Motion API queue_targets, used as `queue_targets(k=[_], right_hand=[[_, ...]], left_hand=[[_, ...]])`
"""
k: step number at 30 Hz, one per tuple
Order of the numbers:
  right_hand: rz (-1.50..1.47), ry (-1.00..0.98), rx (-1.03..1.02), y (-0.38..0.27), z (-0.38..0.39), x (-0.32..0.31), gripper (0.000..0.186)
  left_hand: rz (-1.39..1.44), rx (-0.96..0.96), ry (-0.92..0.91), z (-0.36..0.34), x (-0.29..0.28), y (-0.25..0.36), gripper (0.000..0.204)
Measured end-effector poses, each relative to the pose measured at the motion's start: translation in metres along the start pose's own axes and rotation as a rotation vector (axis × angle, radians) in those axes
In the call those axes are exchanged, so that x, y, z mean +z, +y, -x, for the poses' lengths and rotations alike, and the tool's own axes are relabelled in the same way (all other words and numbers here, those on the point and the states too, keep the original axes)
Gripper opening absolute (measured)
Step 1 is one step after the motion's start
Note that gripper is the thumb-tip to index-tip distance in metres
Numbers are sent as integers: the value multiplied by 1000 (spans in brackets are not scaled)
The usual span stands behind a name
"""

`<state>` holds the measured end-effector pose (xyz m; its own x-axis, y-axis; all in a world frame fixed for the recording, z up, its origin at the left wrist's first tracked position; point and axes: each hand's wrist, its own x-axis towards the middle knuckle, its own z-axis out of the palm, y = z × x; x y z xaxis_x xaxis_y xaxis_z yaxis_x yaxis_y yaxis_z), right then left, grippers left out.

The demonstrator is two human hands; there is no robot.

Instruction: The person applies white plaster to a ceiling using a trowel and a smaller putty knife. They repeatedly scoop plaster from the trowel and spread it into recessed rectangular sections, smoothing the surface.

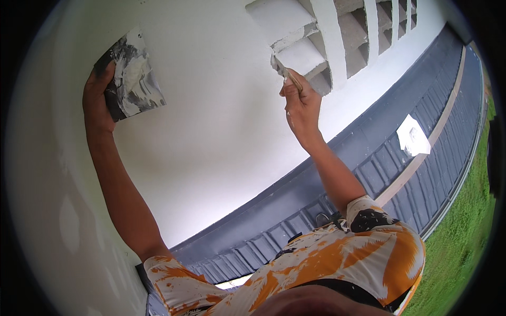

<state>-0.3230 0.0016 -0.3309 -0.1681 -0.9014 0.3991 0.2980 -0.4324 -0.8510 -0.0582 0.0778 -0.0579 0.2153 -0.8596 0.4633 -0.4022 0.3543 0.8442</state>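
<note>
My left hand [99,102] grips the edge of a flat, dark plate [136,79] smeared with white putty, held up near the white wall [211,89]. My right hand [304,108] is closed round the handle of a putty knife [277,64]. Its blade meets the wall at the left edge of a recessed opening [300,55] in a row of vent-like blocks. White smears mark the fingers of my right hand. Part of the knife's handle is hidden in my grip.
Below the wall slopes a dark grey tiled roof [253,258], with a long wooden strip [403,181] lying across it. A white sheet or bag [412,136] rests by the strip. Past the roof's edge lies green grass [458,237]. More block openings [353,34] continue to the right.
</note>
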Motion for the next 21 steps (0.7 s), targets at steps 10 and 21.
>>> queue_targets(k=[10, 21], right_hand=[[748, 308, -160, 73, -76, 34, 40], [608, 395, -454, 67, -52, 25, 36]], left_hand=[[320, 49, -713, -61, -147, -31, 38], [344, 51, -807, -55, -147, -32, 36]])
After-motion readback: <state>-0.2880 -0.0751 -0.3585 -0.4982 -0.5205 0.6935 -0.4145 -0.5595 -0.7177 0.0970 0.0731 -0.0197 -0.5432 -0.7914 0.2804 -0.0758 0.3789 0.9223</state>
